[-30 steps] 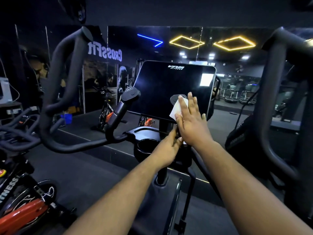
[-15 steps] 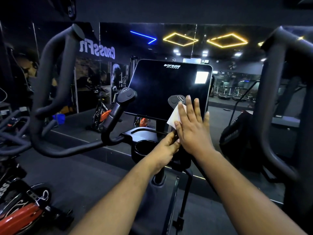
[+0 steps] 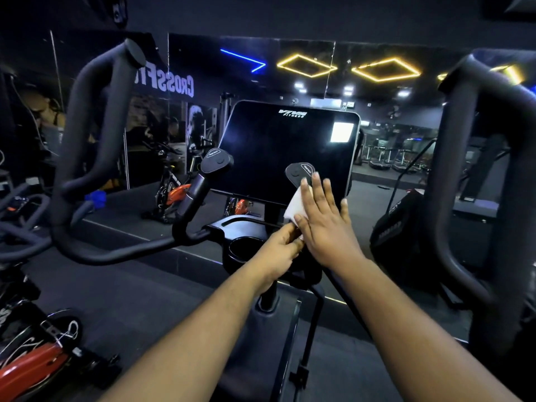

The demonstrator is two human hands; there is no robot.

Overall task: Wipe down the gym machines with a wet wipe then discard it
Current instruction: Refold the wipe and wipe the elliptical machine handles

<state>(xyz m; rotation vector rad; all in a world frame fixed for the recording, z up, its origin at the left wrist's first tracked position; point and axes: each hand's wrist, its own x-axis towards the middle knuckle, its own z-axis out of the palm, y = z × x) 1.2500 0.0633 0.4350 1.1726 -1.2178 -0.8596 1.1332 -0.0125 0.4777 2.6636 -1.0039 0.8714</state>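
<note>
At the far left a red exercise bike (image 3: 32,361) stands on the dark floor, and beside it a black curved handlebar (image 3: 95,146) of the gym machine sweeps up and round toward a short grip with a button pad (image 3: 216,161). In the middle, below the dark screen (image 3: 290,149) and just past the cup holder (image 3: 246,246), the left hand (image 3: 280,250) curls its fingers onto the lower edge of the white wet wipe (image 3: 295,206). Just to the right, the right hand (image 3: 324,219) lies flat with straight fingers, pressing the wipe against the machine's right grip (image 3: 298,171) in front of the screen.
</note>
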